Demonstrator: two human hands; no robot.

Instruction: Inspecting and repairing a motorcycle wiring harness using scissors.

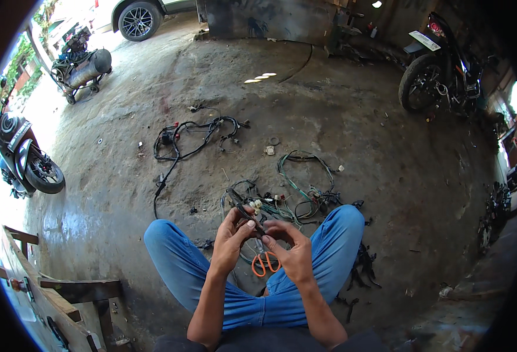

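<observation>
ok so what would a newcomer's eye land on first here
Probably the orange-handled scissors, a bright spot just below the hands. Next, the wire tangle on the floor just beyond them, then one motorbike near the left edge and another at the upper right.

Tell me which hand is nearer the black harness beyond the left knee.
Left. In the picture, the left hand is below and right of the black harness; the right hand is farther right.
</observation>
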